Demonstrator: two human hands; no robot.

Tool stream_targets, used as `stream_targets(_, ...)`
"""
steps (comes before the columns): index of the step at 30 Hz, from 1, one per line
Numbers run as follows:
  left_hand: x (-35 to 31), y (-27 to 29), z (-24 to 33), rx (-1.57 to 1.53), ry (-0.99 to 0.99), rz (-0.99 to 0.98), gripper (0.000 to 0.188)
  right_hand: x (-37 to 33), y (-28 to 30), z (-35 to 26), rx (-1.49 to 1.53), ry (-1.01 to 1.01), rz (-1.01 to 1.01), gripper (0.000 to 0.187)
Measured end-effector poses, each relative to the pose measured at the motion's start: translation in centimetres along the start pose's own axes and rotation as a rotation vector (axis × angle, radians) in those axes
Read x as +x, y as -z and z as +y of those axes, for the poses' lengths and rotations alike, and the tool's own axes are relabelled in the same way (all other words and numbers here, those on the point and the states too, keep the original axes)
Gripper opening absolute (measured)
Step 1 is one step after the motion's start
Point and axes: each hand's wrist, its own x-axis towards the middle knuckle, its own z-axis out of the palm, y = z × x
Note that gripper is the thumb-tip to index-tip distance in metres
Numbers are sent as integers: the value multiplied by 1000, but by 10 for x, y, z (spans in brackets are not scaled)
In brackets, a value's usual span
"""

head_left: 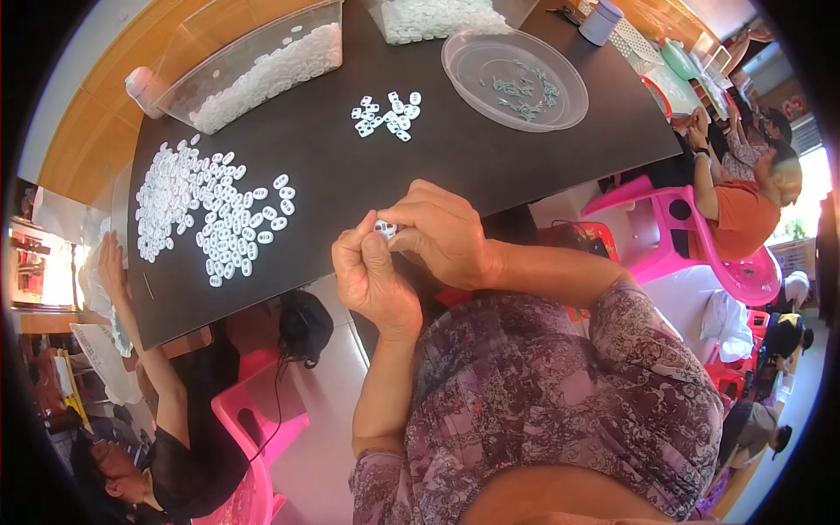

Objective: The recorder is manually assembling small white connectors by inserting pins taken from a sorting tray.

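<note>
We saw the left hand (376, 284) pinching a small white piece (385, 229) between thumb and finger, while the right hand (448, 234) gripped its other side, both pinches narrow. The piece sat between the fingertips, raised by the near edge of the tabletop (332, 175). We judged a slip the likeliest trouble: so little of it showed that uneven pressure could have popped it out, and past the near edge it could have dropped to the floor. We also thought a careless reach could have scattered the heap of white ovals (166, 197) by the left edge, or mixed it with the small cluster of dark-marked pieces (411, 112) nearer the far edge.

The ovals looked like hard, smooth plastic, flattish, with rounded ends and dark markings. Toward the right edge, a shallow, round, clear tray (472, 68) held thin grey-green slivers (516, 87), light enough, we guessed, to spill if bumped
</note>
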Motion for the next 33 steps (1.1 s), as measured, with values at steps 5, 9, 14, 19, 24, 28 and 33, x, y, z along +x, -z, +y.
stream_targets(5,2,-2,0,67,-35,15,17,1,-2,2,-9,35,-1,28)
stream_targets(9,5,-1,-3,84,-74,3,16,3,-5,4,-39,77,9,27)
stream_targets(14,5,-2,-5,176,-86,32,16,3,-3,4,-49,87,6,25)
stream_targets(19,10,-1,1,295,10,-87,22,13,15,12,-130,35,-152,22)
stream_targets(24,38,-3,-10,622,-5,-179,22,48,60,38,-250,-194,-120,16)
stream_targets(28,72,-10,-20,958,-327,-357,19,119,89,85,-407,-337,-52,20)
stream_targets(33,94,-31,-48,1138,-563,-462,16,193,100,174,-563,10,183,17)
